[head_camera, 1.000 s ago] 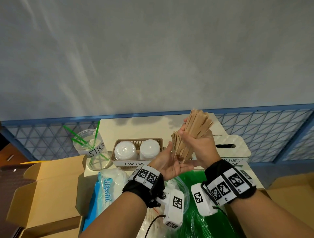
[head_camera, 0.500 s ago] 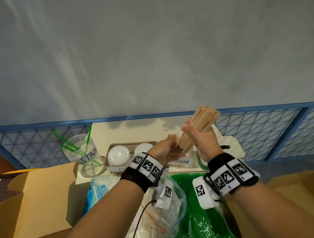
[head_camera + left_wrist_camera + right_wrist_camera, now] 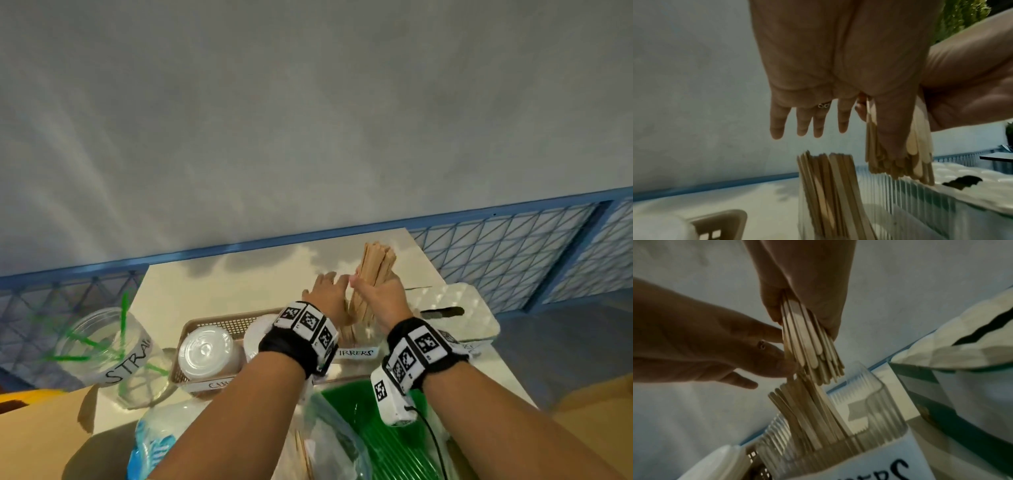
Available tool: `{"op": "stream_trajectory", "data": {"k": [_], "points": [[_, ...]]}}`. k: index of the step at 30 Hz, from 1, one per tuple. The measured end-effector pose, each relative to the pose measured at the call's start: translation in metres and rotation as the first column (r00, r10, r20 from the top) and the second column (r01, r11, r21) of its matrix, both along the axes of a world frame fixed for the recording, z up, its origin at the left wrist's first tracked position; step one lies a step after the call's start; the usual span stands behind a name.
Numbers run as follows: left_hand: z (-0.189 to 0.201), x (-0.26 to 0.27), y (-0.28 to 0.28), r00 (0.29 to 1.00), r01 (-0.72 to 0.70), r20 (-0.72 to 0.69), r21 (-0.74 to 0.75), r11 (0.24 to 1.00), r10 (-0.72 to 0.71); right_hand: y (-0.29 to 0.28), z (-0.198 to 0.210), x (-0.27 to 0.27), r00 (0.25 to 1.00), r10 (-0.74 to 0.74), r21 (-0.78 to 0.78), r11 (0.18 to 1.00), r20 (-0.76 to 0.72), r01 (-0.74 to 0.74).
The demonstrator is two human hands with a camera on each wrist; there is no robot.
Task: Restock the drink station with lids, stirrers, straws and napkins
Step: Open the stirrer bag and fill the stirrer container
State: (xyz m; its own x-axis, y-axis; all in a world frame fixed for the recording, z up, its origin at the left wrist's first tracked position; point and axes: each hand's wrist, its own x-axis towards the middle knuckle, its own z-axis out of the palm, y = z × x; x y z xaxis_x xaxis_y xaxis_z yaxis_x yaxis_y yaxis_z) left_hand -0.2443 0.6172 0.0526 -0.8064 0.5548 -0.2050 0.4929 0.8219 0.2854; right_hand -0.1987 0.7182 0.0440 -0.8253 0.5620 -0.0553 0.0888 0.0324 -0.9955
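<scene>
The right hand (image 3: 376, 294) grips a bundle of wooden stirrers (image 3: 371, 274) above the ribbed clear cup (image 3: 869, 418); the left hand (image 3: 325, 291), fingers straight, seemingly touches the bundle.

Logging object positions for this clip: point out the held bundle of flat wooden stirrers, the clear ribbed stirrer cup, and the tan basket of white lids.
Held bundle of flat wooden stirrers (image 3: 807, 344), right wrist view, mid-bundle.
Clear ribbed stirrer cup (image 3: 875, 423), right wrist view, wall.
Tan basket of white lids (image 3: 236, 322), head view, back wall.

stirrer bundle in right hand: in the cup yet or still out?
Out. The stirrer bundle, gripped by the right hand, has its lower ends just above the stirrer cup rim.
</scene>
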Motion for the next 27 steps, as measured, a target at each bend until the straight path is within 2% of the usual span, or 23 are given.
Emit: {"op": "stream_trajectory", "data": {"k": [2, 7, 12, 18, 22, 27], "points": [[-0.013, -0.005, 0.008, 1.0, 0.015, -0.002, -0.034, 0.999, -0.015, 0.001, -0.01, -0.004, 0.999, 0.002, 0.059, 0.998, 0.041, -0.004], [-0.039, -0.019, 0.012, 0.999, 0.05, 0.005, -0.079, 0.996, -0.05, 0.007, -0.028, -0.008, 0.996, -0.027, 0.082, 0.996, 0.081, 0.02], [-0.066, -0.037, 0.013, 0.984, 0.165, -0.054, -0.09, 0.982, -0.17, 0.003, -0.039, -0.012, 0.991, -0.05, 0.148, 0.988, 0.127, 0.031], [-0.067, -0.042, 0.013, 0.979, 0.185, -0.087, -0.017, 0.983, -0.186, -0.003, -0.042, -0.014, 0.984, -0.053, 0.214, 0.977, 0.17, 0.015], [-0.067, -0.041, 0.01, 0.979, 0.186, -0.082, 0.016, 0.982, -0.184, -0.003, -0.044, -0.015, 0.976, -0.078, 0.177, 0.983, 0.203, 0.042], [-0.067, -0.039, 0.008, 0.981, 0.186, -0.067, 0.063, 0.981, -0.181, -0.006, -0.05, -0.014, 0.985, -0.11, 0.157, 0.984, 0.131, 0.089]]}}
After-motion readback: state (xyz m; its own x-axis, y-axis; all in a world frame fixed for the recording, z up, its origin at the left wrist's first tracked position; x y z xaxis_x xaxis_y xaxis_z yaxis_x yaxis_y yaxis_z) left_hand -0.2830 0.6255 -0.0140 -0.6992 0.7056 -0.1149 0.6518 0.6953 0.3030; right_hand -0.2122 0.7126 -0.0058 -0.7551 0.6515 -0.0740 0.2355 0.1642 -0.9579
